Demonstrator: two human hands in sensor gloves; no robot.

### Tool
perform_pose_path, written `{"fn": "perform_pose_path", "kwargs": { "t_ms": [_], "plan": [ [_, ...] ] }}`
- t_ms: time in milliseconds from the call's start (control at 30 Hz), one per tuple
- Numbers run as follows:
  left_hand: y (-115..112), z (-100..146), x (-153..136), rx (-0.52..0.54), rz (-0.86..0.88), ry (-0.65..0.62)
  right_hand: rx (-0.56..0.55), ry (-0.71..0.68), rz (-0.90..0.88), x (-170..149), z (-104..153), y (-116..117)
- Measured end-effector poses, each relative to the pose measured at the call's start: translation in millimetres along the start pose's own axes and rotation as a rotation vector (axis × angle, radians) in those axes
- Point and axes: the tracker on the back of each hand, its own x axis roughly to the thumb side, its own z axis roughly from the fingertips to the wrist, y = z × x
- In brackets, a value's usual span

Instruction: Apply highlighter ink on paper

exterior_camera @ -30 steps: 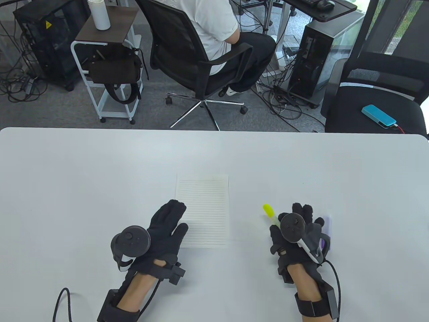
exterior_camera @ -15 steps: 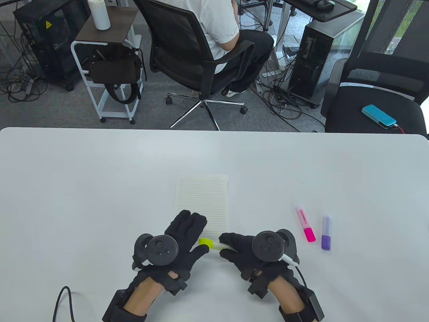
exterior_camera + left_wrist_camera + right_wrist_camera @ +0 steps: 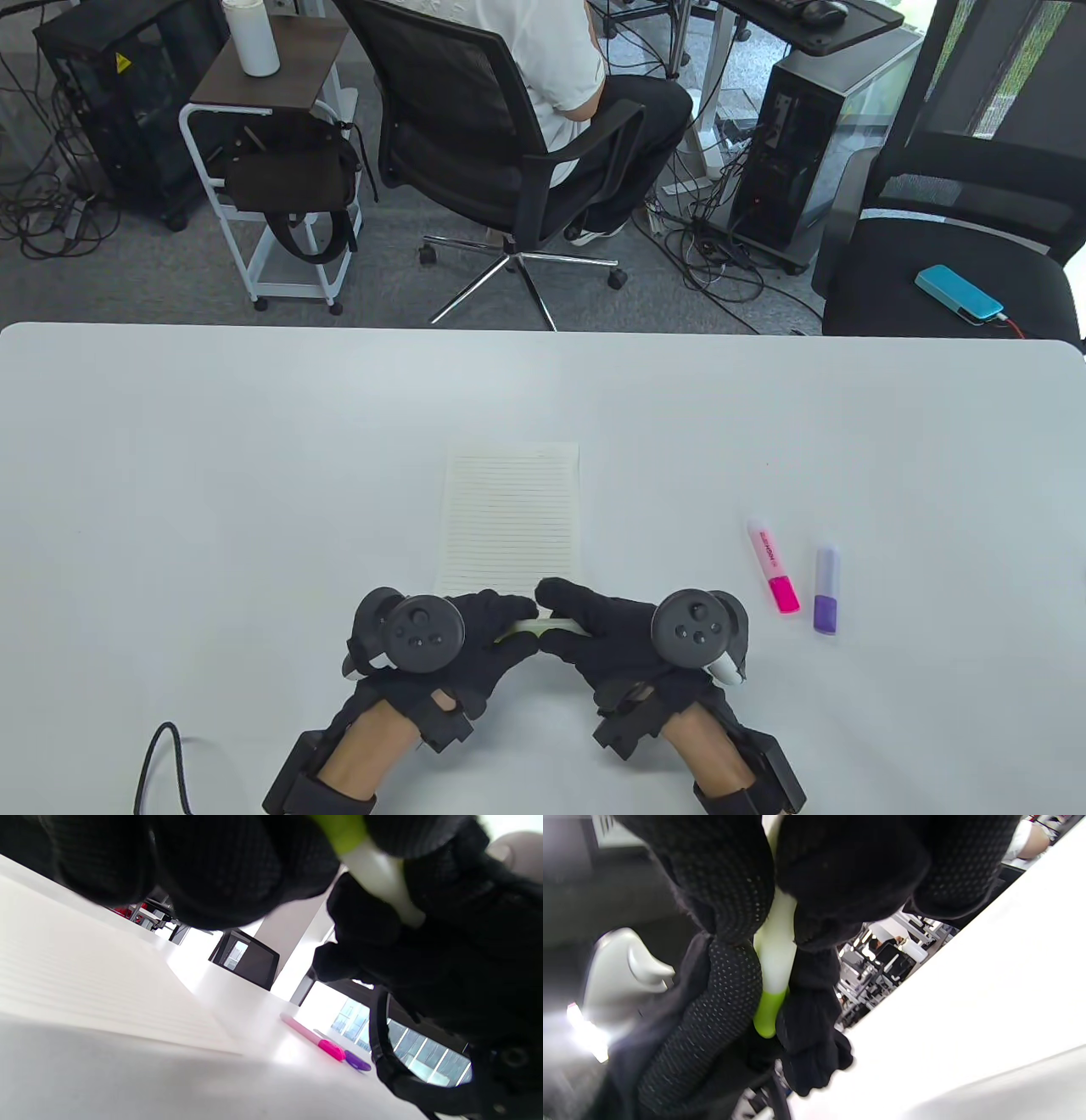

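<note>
Yellow highlighter [image 3: 533,627] mostly hidden — both hands apparently grip it.

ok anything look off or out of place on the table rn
Nothing stands out. The lined paper lies flat and unmarked, the pink highlighter and purple highlighter lie capped to its right, and the left hand and right hand both grip the yellow highlighter.

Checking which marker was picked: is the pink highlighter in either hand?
No. The pink highlighter lies on the table beside the purple one, while both hands grip the yellow highlighter.
</note>
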Motion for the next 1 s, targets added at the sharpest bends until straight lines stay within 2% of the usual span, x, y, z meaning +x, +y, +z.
{"fn": "perform_pose_path", "kwargs": {
  "t_ms": [333, 400, 433, 467, 533, 600, 700, 767, 833, 933, 1000],
  "plan": [
    [2, -1, -7, 0.033, 0.104, 0.039, 0.043, -0.019, -0.090, 0, -1, 3],
    [4, 0, -8, 0.050, 0.096, 0.049, 0.033, -0.027, -0.102, 0, -1, 4],
    [7, 4, -9, 0.068, 0.075, 0.083, -0.002, -0.087, -0.099, 5, -1, 2],
    [6, 1, -14, 0.073, 0.072, 0.062, 0.007, -0.094, 0.036, 8, 0, 1],
    [5, 2, -18, 0.081, 0.118, 0.079, 0.004, -0.111, 0.077, 10, -1, -1],
    [6, 3, -18, 0.091, 0.097, 0.090, -0.009, -0.085, 0.034, 9, -1, -2],
    [12, 6, -21, 0.107, -0.037, 0.133, -0.079, -0.060, 0.081, 1, 1, -12],
    [19, 11, -31, 0.124, -0.058, 0.206, -0.128, -0.010, 0.100, -6, 3, -22],
    [31, 19, -45, 0.173, -0.060, 0.350, -0.192, 0.038, 0.101, -14, 5, -33],
    [44, 30, -63, 0.207, -0.164, 0.534, -0.197, 0.105, 0.097, -23, 6, -41],
    [51, 36, -75, 0.170, -0.223, 0.654, -0.190, 0.136, 0.097, -29, 6, -43]
  ]
}}
